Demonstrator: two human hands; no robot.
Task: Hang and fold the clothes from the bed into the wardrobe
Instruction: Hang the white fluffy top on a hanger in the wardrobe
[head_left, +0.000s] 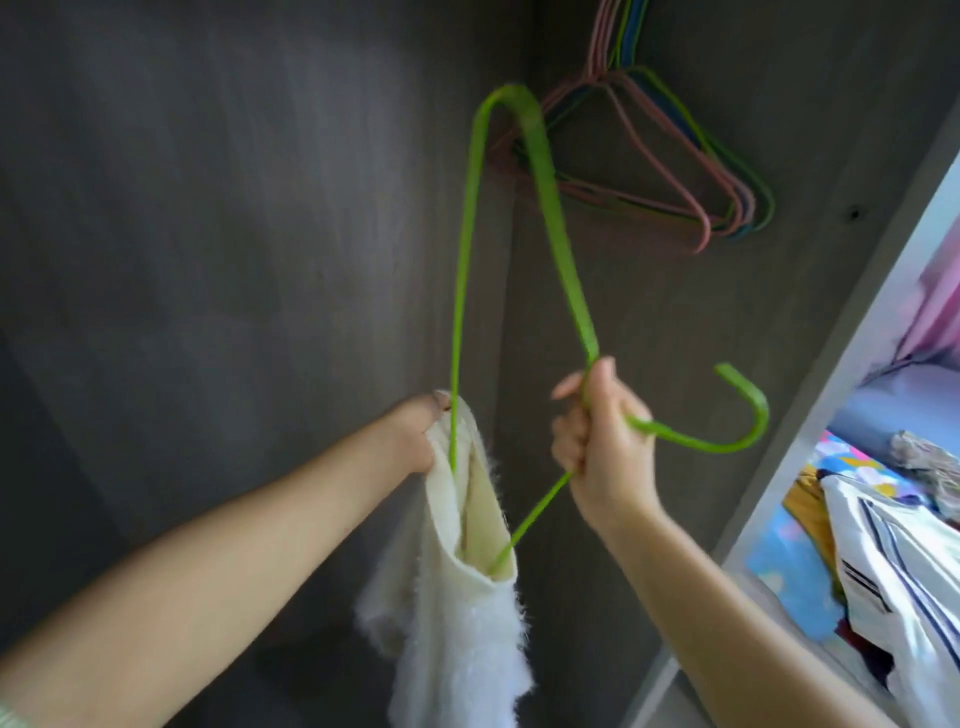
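Green hanger inside fuzzy white garment

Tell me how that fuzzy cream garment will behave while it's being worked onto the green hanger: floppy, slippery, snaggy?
Likely floppy: the cream garment hangs limp below the left hand. Probably light, since one bunched grip carries it. Its fuzzy edges may catch on the green hanger, whose lower end sits inside the opening.

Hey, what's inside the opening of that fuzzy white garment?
One end of the green hanger goes down into the fuzzy white garment, past its cream lining. How far it reaches is hidden by the fabric.
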